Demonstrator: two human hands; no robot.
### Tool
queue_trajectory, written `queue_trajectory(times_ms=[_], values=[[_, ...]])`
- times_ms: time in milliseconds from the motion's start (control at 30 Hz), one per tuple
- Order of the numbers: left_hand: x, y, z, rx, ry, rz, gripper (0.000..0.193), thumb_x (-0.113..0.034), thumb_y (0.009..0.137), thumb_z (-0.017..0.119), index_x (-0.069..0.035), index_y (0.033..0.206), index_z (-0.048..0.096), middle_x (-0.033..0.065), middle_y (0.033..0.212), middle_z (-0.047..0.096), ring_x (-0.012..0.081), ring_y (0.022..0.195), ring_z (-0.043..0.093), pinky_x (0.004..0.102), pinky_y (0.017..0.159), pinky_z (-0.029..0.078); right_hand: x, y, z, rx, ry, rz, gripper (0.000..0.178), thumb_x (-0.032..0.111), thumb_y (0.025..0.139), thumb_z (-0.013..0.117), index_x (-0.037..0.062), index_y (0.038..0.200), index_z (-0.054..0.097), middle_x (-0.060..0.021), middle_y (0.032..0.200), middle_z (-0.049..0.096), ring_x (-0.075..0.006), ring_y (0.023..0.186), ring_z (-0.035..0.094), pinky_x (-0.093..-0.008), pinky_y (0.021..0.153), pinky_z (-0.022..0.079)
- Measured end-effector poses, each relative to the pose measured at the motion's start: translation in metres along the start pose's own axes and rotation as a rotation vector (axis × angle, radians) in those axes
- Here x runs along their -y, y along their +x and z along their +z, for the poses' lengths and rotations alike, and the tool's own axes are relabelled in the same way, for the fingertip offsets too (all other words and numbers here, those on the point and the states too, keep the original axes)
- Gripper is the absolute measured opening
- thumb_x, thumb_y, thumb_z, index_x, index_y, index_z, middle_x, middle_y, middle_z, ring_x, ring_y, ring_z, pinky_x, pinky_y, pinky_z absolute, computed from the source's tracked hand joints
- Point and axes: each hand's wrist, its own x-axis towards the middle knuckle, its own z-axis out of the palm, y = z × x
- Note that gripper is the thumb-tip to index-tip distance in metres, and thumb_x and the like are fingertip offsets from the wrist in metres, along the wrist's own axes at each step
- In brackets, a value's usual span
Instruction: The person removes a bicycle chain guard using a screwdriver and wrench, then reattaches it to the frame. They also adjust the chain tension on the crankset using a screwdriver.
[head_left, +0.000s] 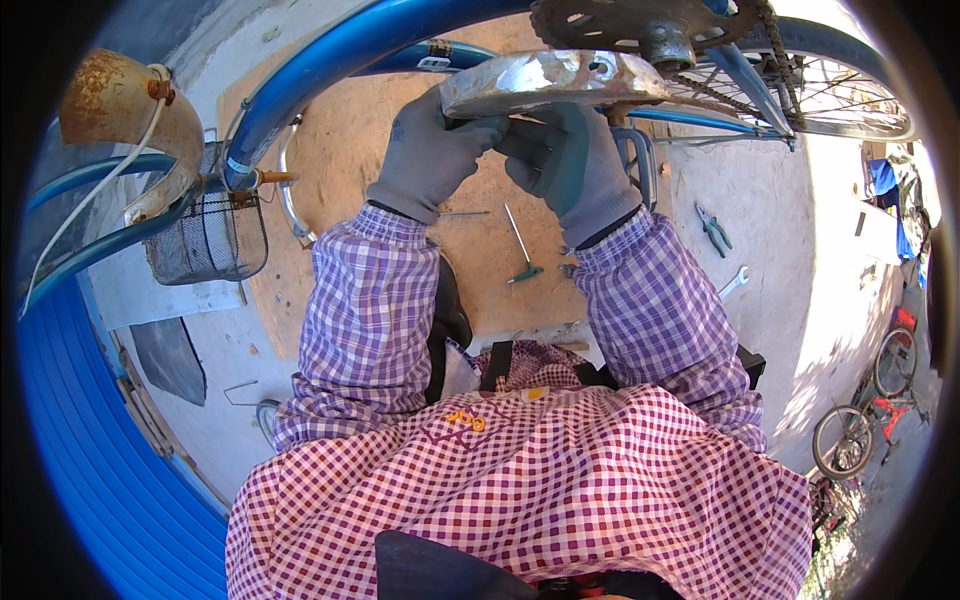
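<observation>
Fingers point(533, 152) on both hands point(425, 155) tuck under chain guard point(545, 82). Clamped? I can't tell; looks unfinished, chainring point(600, 22) above it's bare.

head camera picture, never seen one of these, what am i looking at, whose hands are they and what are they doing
There's no machine working here: a person wears the camera on their head, looking down. Its wide lens bends straight edges. The left hand and right hand, in grey gloves, are the wearer's own. Both are at a worn, silvery metal piece beside a blue bicycle frame; some fingers are hidden, so I can't tell how firmly they grip. Below, a green-handled tool lies on a wooden board. Pliers and a wrench lie on the pale floor to the right.
</observation>
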Motion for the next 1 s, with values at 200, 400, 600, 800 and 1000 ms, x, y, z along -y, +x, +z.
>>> queue_trajectory(times_ms=[200,400,600,800,1000], values=[[0.002,0.002,0.001,-0.056,0.037,0.187,0.034,-0.007,0.095,0.066,0.0,0.129,0.069,0.0152,0.109,0.076,0.0189,0.087,0.074,0.0317,0.074,0.062,-0.012,0.038,-0.009,0.021,0.046,-0.024,0.046,0.041,0.109,0.048,0.008,0.142,0.05,-0.0172,0.131,0.065,-0.0232,0.115,0.066,-0.0319,0.086,0.059],[0.003,0.011,-0.004,0.065,-0.569,-0.022,0.033,-0.014,0.102,0.056,0.0,0.129,0.069,0.0145,0.116,0.075,0.0209,0.097,0.075,0.0315,0.084,0.064,-0.014,0.048,-0.028,0.051,-0.187,-0.116,0.04,0.035,0.109,0.05,0.0092,0.14,0.05,-0.0143,0.125,0.067,-0.0195,0.106,0.069,-0.0287,0.077,0.061],[0.003,0.018,-0.002,0.147,-0.398,-0.098,0.042,-0.035,0.108,0.054,-0.005,0.136,0.066,0.0152,0.121,0.073,0.0209,0.1,0.075,0.0294,0.083,0.065,-0.005,0.022,-0.023,-0.025,-0.032,0.06,0.048,0.051,0.109,0.043,0.011,0.128,0.061,-0.0077,0.107,0.072,-0.0143,0.083,0.068,-0.0248,0.058,0.057],[0.015,0.032,-0.008,0.416,-0.34,-0.218,0.034,-0.025,0.11,0.053,-0.006,0.135,0.067,0.0093,0.1,0.073,0.012,0.077,0.067,0.0221,0.067,0.058,-0.007,0.008,-0.017,-0.066,-0.102,0.055,0.048,0.046,0.111,0.043,0.0065,0.117,0.069,-0.0081,0.09,0.076,-0.014,0.068,0.07,-0.0273,0.058,0.058],[0.02,0.052,-0.012,0.562,-0.213,-0.298,0.036,-0.032,0.108,0.058,-0.003,0.127,0.068,0.0063,0.082,0.069,0.0091,0.06,0.06,0.0208,0.051,0.048,-0.013,0.006,-0.028,0.021,-0.106,0.096,0.049,0.048,0.106,0.046,0.0061,0.125,0.063,-0.0088,0.1,0.071,-0.0182,0.079,0.064,-0.031,0.063,0.053]])
